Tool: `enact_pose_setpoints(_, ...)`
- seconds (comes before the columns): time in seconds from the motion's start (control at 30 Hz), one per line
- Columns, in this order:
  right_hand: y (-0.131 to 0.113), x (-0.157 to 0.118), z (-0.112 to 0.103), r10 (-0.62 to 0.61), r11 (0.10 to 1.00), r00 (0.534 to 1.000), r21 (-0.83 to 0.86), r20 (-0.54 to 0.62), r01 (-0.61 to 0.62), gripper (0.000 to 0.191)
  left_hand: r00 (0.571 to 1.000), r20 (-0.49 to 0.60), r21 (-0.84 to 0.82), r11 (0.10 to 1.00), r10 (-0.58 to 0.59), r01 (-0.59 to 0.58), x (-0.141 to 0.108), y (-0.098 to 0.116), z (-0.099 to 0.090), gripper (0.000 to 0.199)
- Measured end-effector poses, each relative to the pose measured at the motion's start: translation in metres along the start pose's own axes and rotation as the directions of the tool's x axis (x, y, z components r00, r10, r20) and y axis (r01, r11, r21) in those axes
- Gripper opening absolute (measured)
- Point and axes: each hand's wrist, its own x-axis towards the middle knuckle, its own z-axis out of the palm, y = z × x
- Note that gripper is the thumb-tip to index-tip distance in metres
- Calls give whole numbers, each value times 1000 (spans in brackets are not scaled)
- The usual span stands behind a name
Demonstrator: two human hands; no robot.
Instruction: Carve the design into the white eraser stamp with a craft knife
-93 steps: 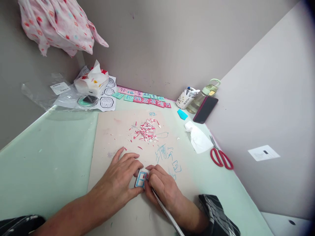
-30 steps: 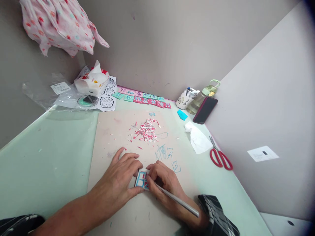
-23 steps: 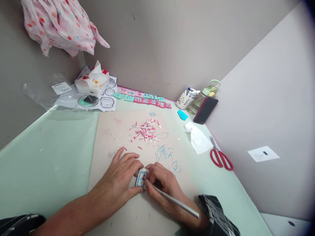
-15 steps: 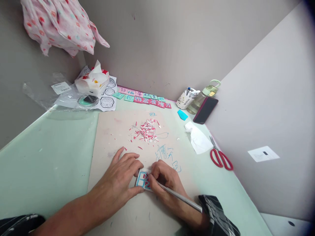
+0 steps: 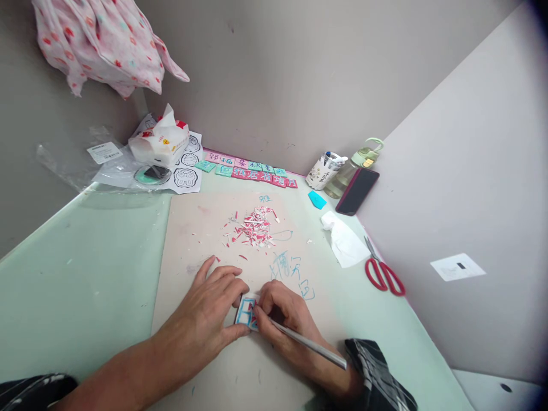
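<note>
A small white carving block (image 5: 245, 311), marked with blue lines and showing red cut areas, lies flat on the beige board. Its left part is in sight; my right hand covers the rest. Thumb and index finger of my left hand (image 5: 216, 299) pinch the block's edges, the other fingers resting on the board. My right hand (image 5: 282, 311) grips a slim silver-handled craft knife (image 5: 312, 345) like a pen over the block. The knife's tip is hidden by the fingers. Beyond my hands, red and white shavings (image 5: 257, 227) are heaped on the board (image 5: 184, 228).
Carved colored blocks (image 5: 252, 174) line the back. At right are red-handled scissors (image 5: 383, 277), a crumpled tissue (image 5: 342, 240), a phone (image 5: 358, 191), a bottle (image 5: 342, 177), a pen cup (image 5: 322, 171) and a blue piece (image 5: 317, 200). A tissue pack (image 5: 158, 145) sits back left.
My right hand and the knife have shifted slightly left over the block. The left hand keeps its hold in the same place.
</note>
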Motion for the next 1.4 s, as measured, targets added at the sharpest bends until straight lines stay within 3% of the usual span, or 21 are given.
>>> enact_pose_setpoints(0.17,0,0,0,21,1000,1000,9,-5,-21,26,1000,1,0,1000,6,-6,0,0,0,40)
enact_pose_setpoints(0.33,-2,1,-1,89,995,990,62,-106,-83,27,1000,-17,1,1000,12,-12,1,0,-3,41)
enact_pose_setpoints(0.47,-4,4,-4,157,987,966,73,-206,-144,27,991,-98,47,995,91,-86,4,0,-6,15)
enact_pose_setpoints(0.67,-3,7,-7,161,987,940,62,-301,-149,28,961,-181,161,971,207,-178,13,2,-2,22)
enact_pose_setpoints(0.9,-6,6,-9,156,988,928,70,-340,-140,27,965,-59,486,852,255,-195,26,21,-5,31)
enact_pose_setpoints(1.03,-8,5,-11,166,985,915,95,-369,-141,27,970,7,579,790,244,-203,32,35,-4,31)
enact_pose_setpoints(1.2,-9,3,-15,175,984,909,86,-378,-154,27,967,114,721,651,229,-239,34,42,-2,30)
enact_pose_setpoints(1.4,-8,3,-17,195,980,908,99,-370,-171,28,954,54,681,688,293,-250,32,29,4,25)
